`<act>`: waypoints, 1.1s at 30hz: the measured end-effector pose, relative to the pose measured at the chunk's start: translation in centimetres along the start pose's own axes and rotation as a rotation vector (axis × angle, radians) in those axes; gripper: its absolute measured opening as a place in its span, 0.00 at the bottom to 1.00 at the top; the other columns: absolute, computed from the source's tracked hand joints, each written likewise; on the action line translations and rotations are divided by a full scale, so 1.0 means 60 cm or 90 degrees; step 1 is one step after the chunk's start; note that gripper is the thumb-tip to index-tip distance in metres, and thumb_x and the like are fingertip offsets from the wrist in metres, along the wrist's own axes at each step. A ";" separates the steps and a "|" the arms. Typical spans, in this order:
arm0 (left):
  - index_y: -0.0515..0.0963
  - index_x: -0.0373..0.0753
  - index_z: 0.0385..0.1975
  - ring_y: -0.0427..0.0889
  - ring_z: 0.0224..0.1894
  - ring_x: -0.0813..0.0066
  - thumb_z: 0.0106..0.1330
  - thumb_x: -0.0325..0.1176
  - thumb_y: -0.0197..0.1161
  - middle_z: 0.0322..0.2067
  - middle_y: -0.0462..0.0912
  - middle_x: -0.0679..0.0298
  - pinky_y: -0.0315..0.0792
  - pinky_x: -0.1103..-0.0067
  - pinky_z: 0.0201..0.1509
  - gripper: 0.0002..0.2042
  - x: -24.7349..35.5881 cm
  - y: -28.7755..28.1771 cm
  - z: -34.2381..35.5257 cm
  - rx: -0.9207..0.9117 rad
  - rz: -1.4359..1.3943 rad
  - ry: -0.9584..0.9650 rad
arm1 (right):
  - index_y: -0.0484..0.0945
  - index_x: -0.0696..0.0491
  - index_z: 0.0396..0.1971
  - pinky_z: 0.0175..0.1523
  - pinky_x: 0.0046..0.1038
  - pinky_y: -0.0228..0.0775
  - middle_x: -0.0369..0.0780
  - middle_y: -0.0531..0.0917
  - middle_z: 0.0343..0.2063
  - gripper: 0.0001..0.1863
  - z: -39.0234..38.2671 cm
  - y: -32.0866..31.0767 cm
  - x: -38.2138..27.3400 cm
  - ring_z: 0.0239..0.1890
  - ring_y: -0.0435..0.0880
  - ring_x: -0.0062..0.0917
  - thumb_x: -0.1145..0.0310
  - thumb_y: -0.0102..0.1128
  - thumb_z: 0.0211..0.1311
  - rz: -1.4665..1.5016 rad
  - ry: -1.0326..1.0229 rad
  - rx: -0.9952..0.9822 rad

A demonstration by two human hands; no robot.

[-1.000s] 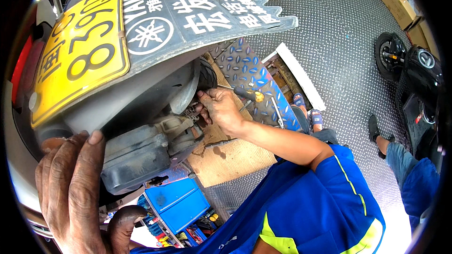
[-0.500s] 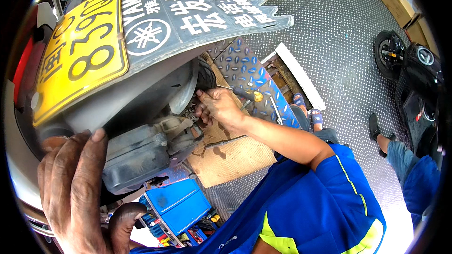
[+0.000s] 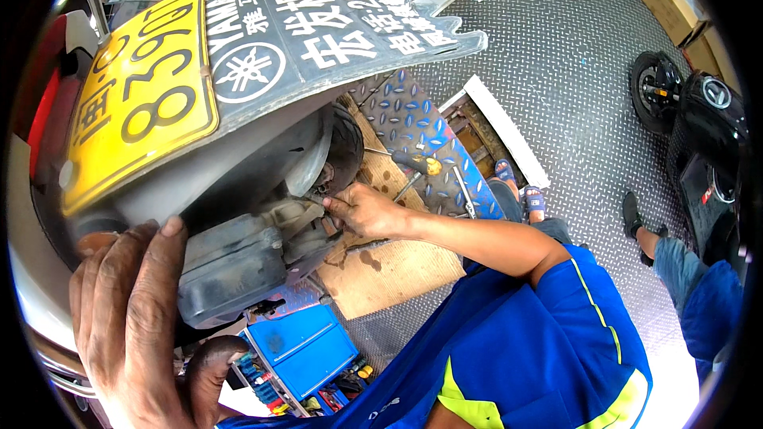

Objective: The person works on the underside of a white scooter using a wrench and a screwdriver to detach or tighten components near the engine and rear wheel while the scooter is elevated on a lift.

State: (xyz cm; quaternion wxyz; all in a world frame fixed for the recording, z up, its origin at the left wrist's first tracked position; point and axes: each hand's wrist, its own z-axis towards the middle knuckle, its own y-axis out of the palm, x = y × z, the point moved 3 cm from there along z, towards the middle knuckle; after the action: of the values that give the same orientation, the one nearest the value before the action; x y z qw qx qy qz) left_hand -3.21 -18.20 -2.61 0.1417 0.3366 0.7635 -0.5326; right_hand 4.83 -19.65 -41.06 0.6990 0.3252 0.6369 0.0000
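1. The metal bracket (image 3: 292,214) is found at the 2 o'clock end of the dark housing (image 3: 226,270), whose long axis is laid from 8 to 2 o'clock.
2. By the right hand (image 3: 369,213) the bracket is approached nearest, at its 9 o'clock; the left hand (image 3: 135,318) is placed farther.
3. Right grip: fingers are curled; whether anything is pinched cannot be told. Left grip: thumb and fingers are apart.

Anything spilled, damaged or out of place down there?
Yes. The cardboard under the right hand has dark blotches, as if fluid dripped there; which fluid, I can't tell. The dark mudguard has a jagged right end while its lower edge runs smooth, possibly torn or simply shaped so.
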 end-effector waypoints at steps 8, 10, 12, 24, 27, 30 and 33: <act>0.72 0.38 0.68 0.83 0.58 0.56 0.75 0.57 0.54 0.58 0.82 0.52 0.79 0.60 0.61 0.32 -0.003 0.001 -0.001 0.012 -0.026 -0.022 | 0.78 0.55 0.22 0.25 0.22 0.61 0.30 0.71 0.13 0.29 0.002 -0.036 -0.010 0.17 0.69 0.14 0.49 0.49 0.80 0.056 -0.008 -0.049; 0.72 0.38 0.68 0.83 0.58 0.56 0.75 0.57 0.54 0.58 0.82 0.52 0.79 0.60 0.61 0.31 -0.002 -0.003 0.002 0.004 -0.023 -0.026 | 0.77 0.54 0.24 0.23 0.21 0.59 0.31 0.72 0.14 0.27 0.004 -0.046 -0.001 0.17 0.68 0.13 0.49 0.49 0.80 0.061 0.037 -0.074; 0.71 0.39 0.68 0.83 0.58 0.56 0.75 0.56 0.54 0.58 0.82 0.52 0.79 0.61 0.61 0.31 -0.005 -0.002 -0.001 0.011 -0.021 -0.024 | 0.77 0.55 0.26 0.24 0.21 0.59 0.32 0.73 0.16 0.26 -0.010 -0.059 0.004 0.17 0.67 0.14 0.50 0.50 0.80 0.134 0.027 -0.127; 0.76 0.33 0.62 0.76 0.57 0.40 0.59 0.65 0.60 0.53 0.79 0.43 0.67 0.57 0.64 0.41 0.016 -0.006 -0.005 0.046 0.001 -0.135 | 0.71 0.46 0.22 0.60 0.37 0.60 0.27 0.64 0.07 0.27 -0.239 -0.164 -0.124 0.10 0.62 0.16 0.43 0.45 0.78 0.809 -0.171 -0.394; 0.76 0.33 0.62 0.76 0.57 0.41 0.60 0.63 0.60 0.53 0.79 0.43 0.67 0.57 0.64 0.40 0.024 -0.005 -0.019 0.066 -0.022 -0.172 | 0.74 0.49 0.25 0.37 0.30 0.68 0.29 0.71 0.08 0.16 -0.268 -0.136 -0.268 0.09 0.67 0.16 0.59 0.53 0.74 0.828 -0.358 -0.500; 0.74 0.33 0.63 0.76 0.57 0.42 0.60 0.60 0.62 0.53 0.79 0.43 0.67 0.58 0.63 0.39 0.025 -0.012 -0.015 0.074 -0.026 -0.157 | 0.74 0.49 0.25 0.36 0.30 0.67 0.29 0.70 0.09 0.16 -0.314 -0.126 -0.367 0.09 0.66 0.16 0.59 0.52 0.75 0.785 -0.491 -0.556; 0.73 0.32 0.63 0.75 0.55 0.42 0.57 0.47 0.67 0.53 0.78 0.43 0.68 0.58 0.63 0.35 0.025 -0.018 -0.015 0.077 -0.095 -0.142 | 0.74 0.50 0.26 0.36 0.30 0.66 0.29 0.70 0.09 0.16 -0.352 -0.117 -0.423 0.10 0.66 0.16 0.59 0.52 0.75 0.732 -0.540 -0.586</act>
State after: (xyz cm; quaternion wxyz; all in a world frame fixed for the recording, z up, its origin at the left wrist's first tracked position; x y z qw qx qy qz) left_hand -4.91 -17.09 -2.33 0.1652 0.2253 0.7322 -0.6212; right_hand -21.66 -26.12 -21.15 0.8326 0.2537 -0.0072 0.4923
